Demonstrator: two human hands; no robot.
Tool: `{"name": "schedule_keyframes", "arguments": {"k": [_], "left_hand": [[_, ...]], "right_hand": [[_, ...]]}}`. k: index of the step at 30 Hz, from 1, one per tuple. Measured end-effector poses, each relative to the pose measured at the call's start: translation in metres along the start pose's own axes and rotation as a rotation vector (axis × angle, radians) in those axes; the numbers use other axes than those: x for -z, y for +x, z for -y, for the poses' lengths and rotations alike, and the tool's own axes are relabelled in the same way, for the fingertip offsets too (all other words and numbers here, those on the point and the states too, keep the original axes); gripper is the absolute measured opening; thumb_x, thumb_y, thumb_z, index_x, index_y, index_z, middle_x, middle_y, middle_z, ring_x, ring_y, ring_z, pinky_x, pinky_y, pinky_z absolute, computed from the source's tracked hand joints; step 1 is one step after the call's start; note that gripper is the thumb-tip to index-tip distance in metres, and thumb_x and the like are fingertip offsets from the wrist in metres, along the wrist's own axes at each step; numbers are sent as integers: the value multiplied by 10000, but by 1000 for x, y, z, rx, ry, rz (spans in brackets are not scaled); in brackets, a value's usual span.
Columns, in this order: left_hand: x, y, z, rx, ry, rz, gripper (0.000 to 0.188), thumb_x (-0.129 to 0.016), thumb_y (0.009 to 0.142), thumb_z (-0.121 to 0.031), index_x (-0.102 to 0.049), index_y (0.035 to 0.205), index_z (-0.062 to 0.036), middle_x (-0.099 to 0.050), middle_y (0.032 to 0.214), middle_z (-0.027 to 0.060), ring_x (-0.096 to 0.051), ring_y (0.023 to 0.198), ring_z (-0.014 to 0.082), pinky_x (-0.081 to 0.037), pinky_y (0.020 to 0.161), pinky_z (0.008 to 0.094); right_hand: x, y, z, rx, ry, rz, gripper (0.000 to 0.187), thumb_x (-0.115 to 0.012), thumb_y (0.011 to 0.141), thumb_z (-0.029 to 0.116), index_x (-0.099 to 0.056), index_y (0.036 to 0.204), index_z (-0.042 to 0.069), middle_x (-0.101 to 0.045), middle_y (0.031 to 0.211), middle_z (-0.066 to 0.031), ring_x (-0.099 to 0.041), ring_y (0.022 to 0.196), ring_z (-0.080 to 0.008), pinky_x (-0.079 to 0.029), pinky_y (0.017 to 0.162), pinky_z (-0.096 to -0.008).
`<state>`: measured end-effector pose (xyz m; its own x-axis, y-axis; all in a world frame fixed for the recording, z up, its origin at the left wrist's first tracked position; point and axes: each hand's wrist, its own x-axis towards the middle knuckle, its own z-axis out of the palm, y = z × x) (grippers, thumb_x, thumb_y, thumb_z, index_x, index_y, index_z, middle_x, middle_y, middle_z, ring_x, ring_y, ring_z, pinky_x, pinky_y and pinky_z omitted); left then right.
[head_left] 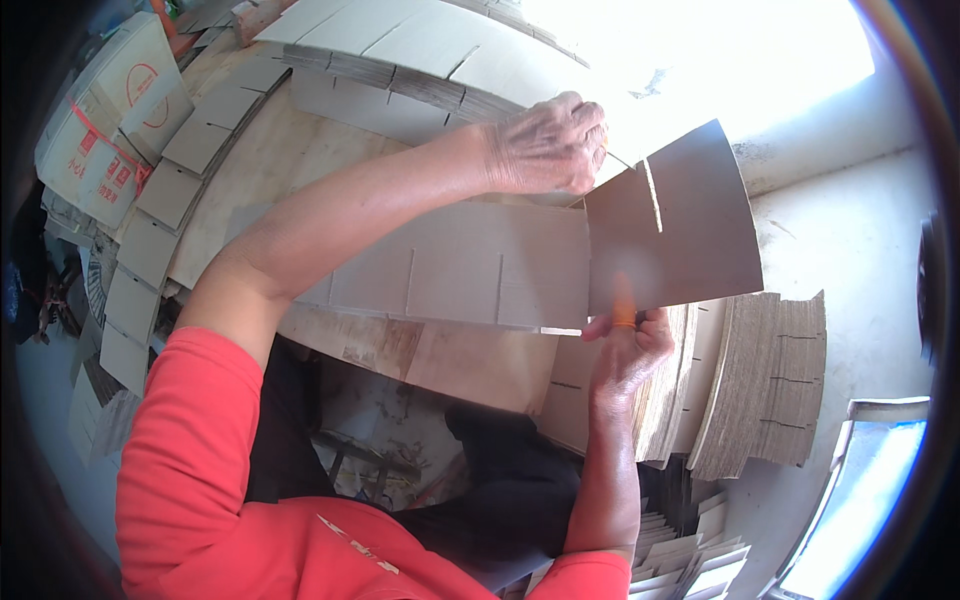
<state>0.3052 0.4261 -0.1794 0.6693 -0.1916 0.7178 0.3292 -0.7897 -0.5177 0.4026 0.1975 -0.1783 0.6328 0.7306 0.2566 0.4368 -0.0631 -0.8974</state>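
A grey-brown slotted cardboard divider (690,225) stands tilted up at the right end of a long, flat slotted cardboard strip (450,260). My right hand (637,350) grips the divider's lower edge, an orange finger cover (624,298) lying against its face. Closed at the divider's upper left corner is my left hand (550,143), its fingers curled with a bit of orange at the tips. A thin edge shows beside those fingertips, but what they pinch is hidden. One open slot runs down from the divider's upper edge.
Wooden boards (450,365) form the work surface. Slotted cardboard is stacked along the far side (400,45), in an overlapping row at left (200,145) and upright at right (770,385). A printed carton (110,120) stands far left; a wall bounds the right.
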Motion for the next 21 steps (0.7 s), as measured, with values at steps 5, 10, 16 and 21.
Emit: {"name": "schedule_keyframes", "arguments": {"k": [5,10,16,21], "left_hand": [[22,0,1,-18,8,-25,106,-640,691,-32,-632,739,62,-562,726,74,-530,768,183,-451,576,274],[45,-1,-2,-57,-79,-42,145,-639,617,-29,-627,725,66,-558,724,82,-526,776,187,-446,561,271],[83,-2,-8,-75,-160,-27,167,-641,568,-54,-628,702,44,-542,712,71,-505,766,181,-450,548,268],[112,-1,-15,0,-303,42,81,-639,600,-48,-593,649,-2,-562,684,60,-509,725,171,-473,535,278]], "right_hand": [[-6,-4,5,-47,106,-3,290,-488,864,-135,-587,1120,-40,-626,954,-97,-546,537,-101,-418,432,-211],[-8,-6,19,-53,59,6,299,-503,849,-156,-597,1105,-33,-614,938,-72,-541,559,-105,-433,472,-218],[-13,-11,34,184,-219,2,197,-553,851,-90,-616,1027,-31,-636,850,-147,-605,656,-214,-491,625,-305],[-12,-8,64,271,-650,147,108,-539,848,3,-603,922,-42,-628,859,-241,-631,763,-369,-495,662,-400]]}}
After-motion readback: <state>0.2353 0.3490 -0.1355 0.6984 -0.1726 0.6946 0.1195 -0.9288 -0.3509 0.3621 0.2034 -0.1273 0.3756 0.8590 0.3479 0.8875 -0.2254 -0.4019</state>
